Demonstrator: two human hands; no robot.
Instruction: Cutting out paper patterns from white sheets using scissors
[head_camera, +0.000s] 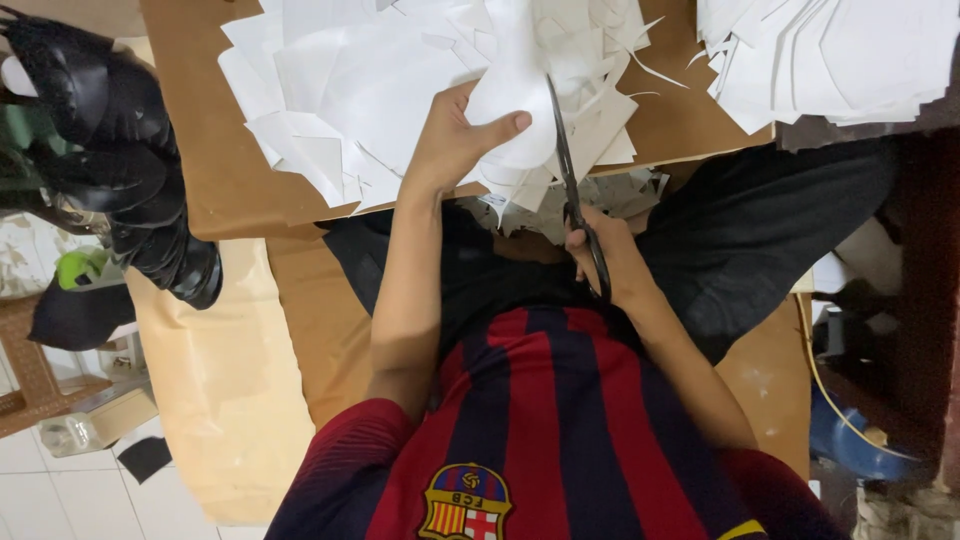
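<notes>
White paper sheet (520, 110) pinched by our left hand (455, 140); right hand (610, 255) fingers closed through scissors (575, 190). Risk we judge: blades near thumb (500, 125), may nick it.

Left hand (455, 140) pinching — right hand (605, 255) clenched

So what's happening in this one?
A person seated at a brown board is cutting white paper. The left hand holds a white sheet with the thumb on top, while the right hand works black scissors, blades open against the sheet's edge. Cut white pieces lie heaped across the board, with a second stack at the far right. Small scraps have dropped just below the board's edge. Stacked black items sit at the left.
</notes>
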